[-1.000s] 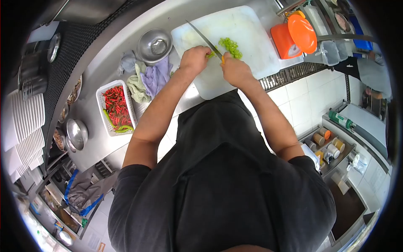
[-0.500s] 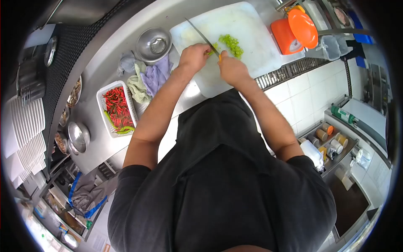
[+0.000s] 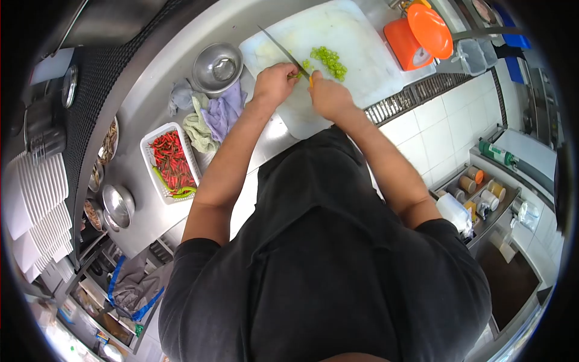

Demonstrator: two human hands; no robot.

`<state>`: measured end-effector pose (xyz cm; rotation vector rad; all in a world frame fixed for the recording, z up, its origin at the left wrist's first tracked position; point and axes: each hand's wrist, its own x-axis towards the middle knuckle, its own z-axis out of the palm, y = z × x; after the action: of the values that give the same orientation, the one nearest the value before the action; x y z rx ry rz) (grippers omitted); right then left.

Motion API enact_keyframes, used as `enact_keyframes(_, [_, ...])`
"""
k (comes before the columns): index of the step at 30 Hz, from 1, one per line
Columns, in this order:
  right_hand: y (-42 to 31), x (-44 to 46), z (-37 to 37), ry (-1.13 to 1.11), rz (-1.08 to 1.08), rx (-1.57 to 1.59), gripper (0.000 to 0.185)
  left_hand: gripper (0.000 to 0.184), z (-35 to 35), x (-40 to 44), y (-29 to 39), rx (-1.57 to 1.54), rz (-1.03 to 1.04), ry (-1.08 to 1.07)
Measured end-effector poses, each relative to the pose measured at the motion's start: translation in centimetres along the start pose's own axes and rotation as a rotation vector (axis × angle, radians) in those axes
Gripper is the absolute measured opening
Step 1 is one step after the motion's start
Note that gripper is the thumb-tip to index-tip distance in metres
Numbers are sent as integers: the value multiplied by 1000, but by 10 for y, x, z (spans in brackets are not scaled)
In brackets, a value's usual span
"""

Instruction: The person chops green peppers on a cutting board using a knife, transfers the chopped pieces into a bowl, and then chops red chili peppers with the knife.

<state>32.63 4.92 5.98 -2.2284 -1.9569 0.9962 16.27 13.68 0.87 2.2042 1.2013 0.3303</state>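
Note:
My right hand (image 3: 332,98) is closed around the orange handle of a kitchen knife (image 3: 280,46), its long blade pointing to the far left over the white cutting board (image 3: 368,48). Just left of the blade, my left hand (image 3: 275,85) pinches a short end of green chili pepper (image 3: 294,76), mostly covered by the fingers. A heap of chopped green chili (image 3: 329,63) lies on the board to the right of the knife, with a few loose bits beside the blade.
Left of the board stand a steel bowl (image 3: 218,67), crumpled cloths (image 3: 223,112) and a white basket (image 3: 195,163) of red chilies with a couple of long green ones. An orange scale (image 3: 405,45) stands at the board's right. Stacked white plates (image 3: 39,199) are at far left.
The view has shifted slightly. Both hands stay close together at the board, the knife still in the right one; a green chili end now shows between my left fingers.

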Motion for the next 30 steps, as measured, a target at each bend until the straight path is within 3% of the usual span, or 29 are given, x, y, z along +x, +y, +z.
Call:
enact_keyframes(14, [-2,3,11,-1,43,41,30,22,6,-5,-8,-89,23,59])
enact_keyframes(17, [-4,-3,1,-29,52,16,31,22,9,-6,-10,-53,115,105])
enact_keyframes(23, [-18,-12,-25,-52,39,-14,30,28,-25,-25,24,127,104,213])
enact_keyframes(30, [-21,-32,-29,-76,56,-3,28,37,-17,-56,18,148,-39,64])
